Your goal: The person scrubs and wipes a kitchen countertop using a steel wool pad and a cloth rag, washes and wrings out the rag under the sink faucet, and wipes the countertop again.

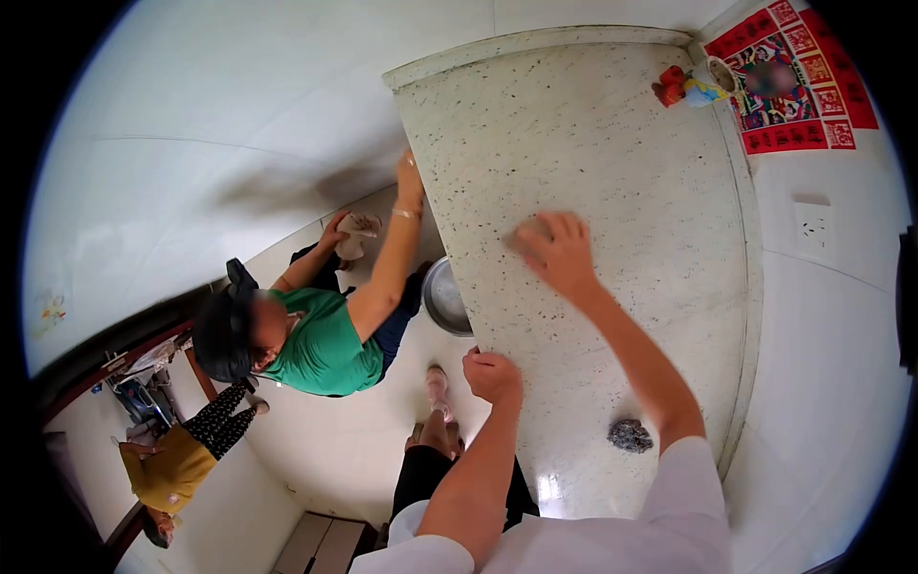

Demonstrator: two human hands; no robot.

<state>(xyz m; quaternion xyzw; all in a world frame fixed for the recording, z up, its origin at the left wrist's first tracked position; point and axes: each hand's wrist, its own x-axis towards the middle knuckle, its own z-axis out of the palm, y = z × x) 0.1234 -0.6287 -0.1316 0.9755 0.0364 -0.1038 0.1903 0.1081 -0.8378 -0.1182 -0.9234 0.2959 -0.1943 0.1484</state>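
My right hand (557,256) is over the speckled pale countertop (612,153), palm down, with its fingers bent and spread apart. Motion blurs the fingertips, and a dark smudge beside them could be shadow. At the counter's left edge, my left hand (493,375) is closed in a fist; whether anything is inside is hidden. A grey steel wool scrubber (630,436) lies on the counter near my right elbow, apart from both hands.
A co-worker in a green top (330,344) stands left of the counter, one hand at its edge, the other holding a cloth (359,234). A metal basin (446,298) sits below the edge. Red and yellow items (693,88) stand in the far corner. Another person (182,459) is at lower left.
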